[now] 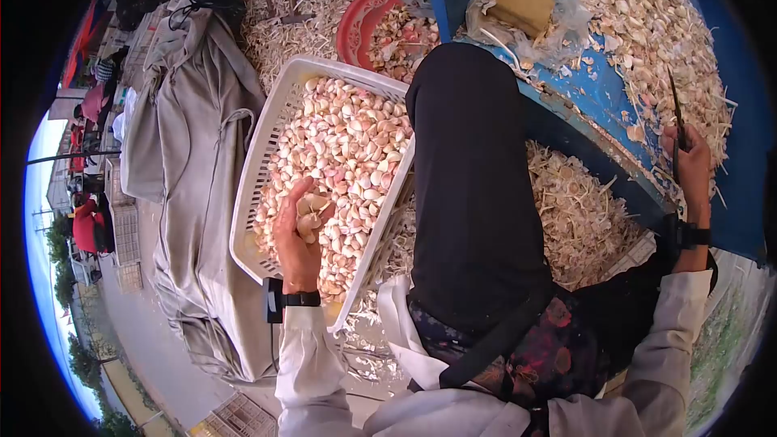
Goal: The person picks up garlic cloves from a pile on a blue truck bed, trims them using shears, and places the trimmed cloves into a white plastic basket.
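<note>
My left hand (296, 244) is above a white plastic basket (261, 137) filled with loose garlic cloves (348, 142). Its fingers are curled round several garlic cloves (309, 217), which show in the palm. On the far right, my right hand (693, 160) grips a thin dark knife (675, 109), blade pointing away from me. That hand is beside a heap of garlic and loose skins (647, 24) on a blue metal surface (603, 105). How the fingers wrap the knife's handle is partly hidden.
A red basin (356, 28) with garlic scraps stands behind the basket. A yellowish block (522, 4) rests on plastic on the blue surface. Skins and stalks (575, 210) litter the ground. Grey cloth (194, 129) drapes along the left; people (89, 222) are farther off.
</note>
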Action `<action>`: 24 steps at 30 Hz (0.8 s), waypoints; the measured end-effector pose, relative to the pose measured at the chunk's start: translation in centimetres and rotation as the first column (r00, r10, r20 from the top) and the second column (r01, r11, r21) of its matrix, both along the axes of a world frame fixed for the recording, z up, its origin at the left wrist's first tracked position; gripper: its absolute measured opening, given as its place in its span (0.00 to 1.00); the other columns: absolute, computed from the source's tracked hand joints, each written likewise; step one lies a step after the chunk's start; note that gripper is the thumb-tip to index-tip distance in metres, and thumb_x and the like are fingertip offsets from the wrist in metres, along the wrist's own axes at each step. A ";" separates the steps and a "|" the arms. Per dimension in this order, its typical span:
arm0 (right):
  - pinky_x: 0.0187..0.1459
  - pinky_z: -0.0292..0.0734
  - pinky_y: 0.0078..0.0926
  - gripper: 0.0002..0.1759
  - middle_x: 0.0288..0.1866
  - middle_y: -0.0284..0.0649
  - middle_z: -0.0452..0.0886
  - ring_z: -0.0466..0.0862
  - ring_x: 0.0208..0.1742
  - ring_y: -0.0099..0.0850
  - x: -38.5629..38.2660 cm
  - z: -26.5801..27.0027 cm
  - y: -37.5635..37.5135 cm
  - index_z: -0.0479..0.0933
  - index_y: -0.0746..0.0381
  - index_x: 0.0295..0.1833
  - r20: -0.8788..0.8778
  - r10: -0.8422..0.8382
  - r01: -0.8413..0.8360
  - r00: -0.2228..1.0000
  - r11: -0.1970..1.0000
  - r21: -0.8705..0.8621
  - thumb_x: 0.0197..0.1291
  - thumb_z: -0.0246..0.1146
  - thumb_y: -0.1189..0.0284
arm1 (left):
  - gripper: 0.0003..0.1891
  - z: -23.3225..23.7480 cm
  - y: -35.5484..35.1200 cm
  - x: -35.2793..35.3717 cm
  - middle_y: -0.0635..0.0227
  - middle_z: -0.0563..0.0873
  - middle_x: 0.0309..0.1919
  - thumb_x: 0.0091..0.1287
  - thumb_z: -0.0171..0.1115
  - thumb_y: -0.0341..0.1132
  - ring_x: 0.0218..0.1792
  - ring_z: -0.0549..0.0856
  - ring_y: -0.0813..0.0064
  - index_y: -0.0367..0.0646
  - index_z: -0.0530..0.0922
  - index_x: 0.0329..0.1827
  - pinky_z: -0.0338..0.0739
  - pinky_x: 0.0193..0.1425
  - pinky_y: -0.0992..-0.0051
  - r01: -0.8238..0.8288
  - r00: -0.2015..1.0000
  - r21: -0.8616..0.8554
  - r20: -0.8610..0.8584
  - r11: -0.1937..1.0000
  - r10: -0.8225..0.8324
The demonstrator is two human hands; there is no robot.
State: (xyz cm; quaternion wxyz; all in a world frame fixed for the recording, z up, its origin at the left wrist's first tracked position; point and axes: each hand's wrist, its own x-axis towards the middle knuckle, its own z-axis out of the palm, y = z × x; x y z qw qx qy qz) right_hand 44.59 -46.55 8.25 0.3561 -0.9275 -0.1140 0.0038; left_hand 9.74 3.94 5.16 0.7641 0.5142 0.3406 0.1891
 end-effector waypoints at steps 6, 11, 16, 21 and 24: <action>0.32 0.71 0.17 0.10 0.30 0.31 0.82 0.77 0.30 0.16 -0.5 0.6 0.3 0.80 0.68 0.40 -0.058 -0.109 0.113 0.992 0.992 0.058 0.56 0.70 0.75 | 0.29 -2.7 -1.3 -2.7 0.51 0.65 0.73 0.77 0.45 0.48 0.74 0.64 0.59 0.37 0.64 0.74 0.57 0.76 0.63 0.294 0.889 0.484 -0.456 0.824 -0.049; 0.29 0.67 0.18 0.09 0.26 0.30 0.79 0.72 0.27 0.16 0.3 2.5 -1.8 0.76 0.66 0.32 -0.020 -0.149 0.149 0.989 0.958 0.245 0.56 0.71 0.75 | 0.23 3.3 -4.7 4.4 0.54 0.73 0.66 0.76 0.52 0.39 0.67 0.73 0.64 0.35 0.68 0.69 0.63 0.73 0.66 0.069 0.980 0.819 -0.164 0.570 0.116; 0.30 0.70 0.35 0.11 0.23 0.48 0.76 0.78 0.26 0.36 0.9 1.8 -2.1 0.75 0.67 0.31 0.029 -0.061 0.064 0.998 0.989 -0.130 0.52 0.69 0.73 | 0.17 10.2 -14.2 13.5 0.58 0.83 0.48 0.75 0.54 0.32 0.40 0.84 0.75 0.33 0.72 0.63 0.79 0.51 0.72 0.054 0.913 0.692 0.257 0.720 -0.316; 0.30 0.71 0.38 0.11 0.26 0.52 0.79 0.78 0.26 0.49 -0.2 0.9 -1.7 0.74 0.67 0.28 0.064 -0.005 0.015 0.998 0.989 -0.147 0.48 0.70 0.73 | 0.16 10.6 -26.2 22.8 0.60 0.86 0.42 0.69 0.64 0.29 0.36 0.85 0.79 0.33 0.77 0.57 0.82 0.40 0.78 0.707 0.649 0.191 0.205 0.681 -0.732; 0.28 0.70 0.31 0.14 0.23 0.46 0.77 0.74 0.24 0.36 -2.4 1.7 -0.4 0.73 0.66 0.28 0.038 -0.167 0.162 0.985 0.981 0.109 0.47 0.72 0.73 | 0.15 5.7 -31.3 26.1 0.61 0.86 0.43 0.71 0.62 0.32 0.37 0.86 0.78 0.34 0.78 0.56 0.84 0.40 0.77 0.772 0.581 0.294 0.032 0.563 -0.814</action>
